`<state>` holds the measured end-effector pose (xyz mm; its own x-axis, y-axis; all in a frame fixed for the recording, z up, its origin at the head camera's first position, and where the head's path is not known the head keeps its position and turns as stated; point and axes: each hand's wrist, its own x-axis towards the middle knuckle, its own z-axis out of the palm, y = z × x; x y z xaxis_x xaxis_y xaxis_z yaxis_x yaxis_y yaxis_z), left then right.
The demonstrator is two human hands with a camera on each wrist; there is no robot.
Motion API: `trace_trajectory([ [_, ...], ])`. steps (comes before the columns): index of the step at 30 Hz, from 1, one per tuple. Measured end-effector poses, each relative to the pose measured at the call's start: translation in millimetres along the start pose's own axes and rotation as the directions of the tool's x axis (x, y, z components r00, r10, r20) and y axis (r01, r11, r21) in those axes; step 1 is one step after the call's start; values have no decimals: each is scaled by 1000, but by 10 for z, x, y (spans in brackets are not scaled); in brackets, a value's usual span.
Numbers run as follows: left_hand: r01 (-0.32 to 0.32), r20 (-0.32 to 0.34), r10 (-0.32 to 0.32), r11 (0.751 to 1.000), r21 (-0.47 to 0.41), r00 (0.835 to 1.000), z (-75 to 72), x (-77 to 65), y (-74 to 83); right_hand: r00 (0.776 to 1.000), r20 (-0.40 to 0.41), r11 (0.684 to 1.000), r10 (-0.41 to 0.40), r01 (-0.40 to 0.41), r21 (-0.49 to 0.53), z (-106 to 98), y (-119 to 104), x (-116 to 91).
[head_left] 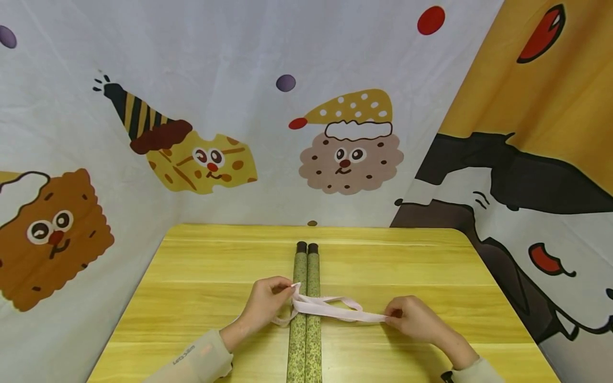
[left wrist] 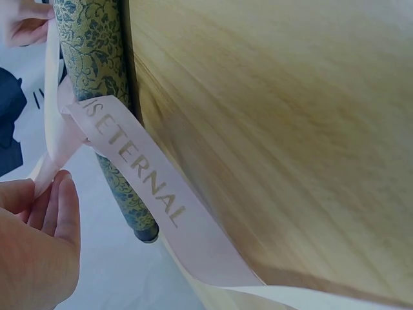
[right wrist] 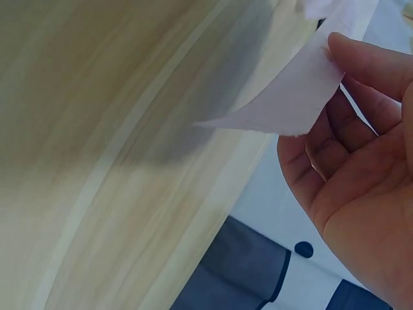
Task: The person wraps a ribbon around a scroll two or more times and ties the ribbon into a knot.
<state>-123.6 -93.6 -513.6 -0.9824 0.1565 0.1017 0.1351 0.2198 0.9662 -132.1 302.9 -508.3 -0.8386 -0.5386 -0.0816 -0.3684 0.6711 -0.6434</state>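
Two long rolls covered in green patterned fabric, the left roll (head_left: 297, 346) and the right roll (head_left: 313, 346), lie side by side with black end caps at the far end. A pale pink ribbon (head_left: 340, 311) crosses over them and is looped around them. Gold letters show on the ribbon (left wrist: 151, 177) in the left wrist view. My left hand (head_left: 264, 303) pinches part of the ribbon just left of the rolls. Out to the right, my right hand (head_left: 415, 319) pinches the other end between thumb and fingers; its cut tip hangs free in the right wrist view.
The rolls lie on a yellow wood-grain table (head_left: 206, 255) with rounded far corners. A loose loop of ribbon rests on the right side. Behind the table hangs a white cloth (head_left: 268, 32) printed with cartoon figures, and a yellow cloth (head_left: 488, 80) at the right.
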Motion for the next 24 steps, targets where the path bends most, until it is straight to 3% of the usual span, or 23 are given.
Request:
trace_trajectory([
  [9,-9,-11,9,1000,15,1000,-14,-14,7,1000,-1,999,28,-28,-32,-34,115,-80],
  [17,-22,-10,22,1000,15,1000,-24,-13,2,997,4,989,83,-82,-120,-91,175,-114],
  [24,-22,-11,23,1000,12,1000,-29,-8,-13,992,-28,959,127,-130,-252,-106,229,-134],
])
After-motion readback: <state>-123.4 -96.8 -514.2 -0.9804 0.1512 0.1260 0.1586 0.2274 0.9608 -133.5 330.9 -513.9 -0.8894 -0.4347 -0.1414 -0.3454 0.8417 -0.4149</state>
